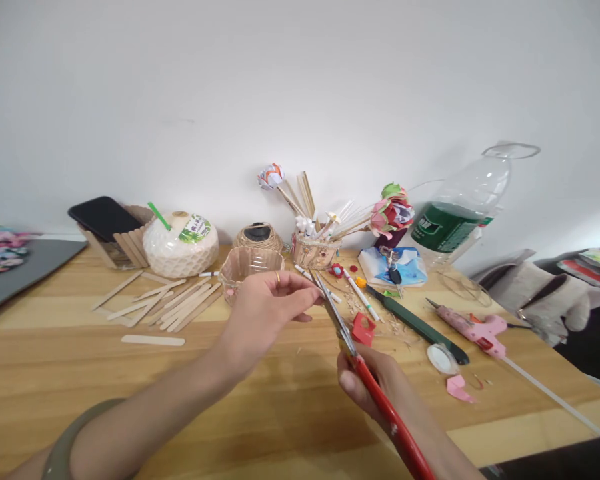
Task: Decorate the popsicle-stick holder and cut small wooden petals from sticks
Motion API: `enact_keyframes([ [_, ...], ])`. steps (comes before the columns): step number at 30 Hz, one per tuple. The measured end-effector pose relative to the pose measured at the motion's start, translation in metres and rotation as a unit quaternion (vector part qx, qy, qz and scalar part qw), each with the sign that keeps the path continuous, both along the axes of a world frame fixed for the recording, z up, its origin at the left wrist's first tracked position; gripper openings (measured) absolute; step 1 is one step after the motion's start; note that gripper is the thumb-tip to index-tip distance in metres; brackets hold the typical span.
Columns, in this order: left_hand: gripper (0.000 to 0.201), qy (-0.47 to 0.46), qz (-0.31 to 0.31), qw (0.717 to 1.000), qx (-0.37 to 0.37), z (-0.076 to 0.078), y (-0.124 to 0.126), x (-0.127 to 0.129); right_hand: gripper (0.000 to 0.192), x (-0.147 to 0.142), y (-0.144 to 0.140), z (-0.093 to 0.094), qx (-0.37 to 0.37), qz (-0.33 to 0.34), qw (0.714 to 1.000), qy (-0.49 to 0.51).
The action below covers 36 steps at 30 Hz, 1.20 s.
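Note:
My right hand point(380, 380) is wrapped round the red-handled scissors point(350, 343), whose blades point up and to the left. The blade tips lie beside the fingertips of my left hand point(275, 303). Those left fingers are pinched together; whatever is between them is too small or too hidden to name. Just behind my left hand stands a small woven-looking basket point(243, 263), partly covered by the hand. Under and beside the blades lie a red paper piece point(363, 329), a white marker pen point(363, 295) and small scraps.
Craft sticks point(180, 303) lie at left, near a coconut point(180, 247) and a phone point(105, 217) in a stick holder. Behind are twine point(258, 237) and a decorated pot point(315, 250). At right are a green knife point(423, 327), a pink glue gun point(475, 330) and a cut bottle point(453, 213).

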<state>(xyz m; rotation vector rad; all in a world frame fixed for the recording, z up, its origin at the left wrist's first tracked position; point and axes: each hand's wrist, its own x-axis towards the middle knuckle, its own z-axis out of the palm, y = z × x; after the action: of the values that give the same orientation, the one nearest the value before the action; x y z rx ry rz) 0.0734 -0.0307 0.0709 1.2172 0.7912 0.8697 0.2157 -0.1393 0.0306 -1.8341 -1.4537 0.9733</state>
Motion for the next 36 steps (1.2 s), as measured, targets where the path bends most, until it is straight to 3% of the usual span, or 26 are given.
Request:
enact_keyframes([
  [15,0.005,-0.065,0.003,0.998,-0.017,-0.012,-0.003,0.003,0.061,-0.001,-0.001,0.001,0.037,0.029,0.998,0.039],
  [25,0.006,-0.069,0.002,0.997,-0.017,-0.012,-0.004,0.005,0.064,0.003,0.001,-0.006,0.021,0.022,0.999,0.023],
  [36,0.007,-0.064,-0.016,0.998,-0.003,-0.012,-0.003,0.004,0.066,0.002,0.000,0.008,-0.003,0.021,1.000,-0.006],
])
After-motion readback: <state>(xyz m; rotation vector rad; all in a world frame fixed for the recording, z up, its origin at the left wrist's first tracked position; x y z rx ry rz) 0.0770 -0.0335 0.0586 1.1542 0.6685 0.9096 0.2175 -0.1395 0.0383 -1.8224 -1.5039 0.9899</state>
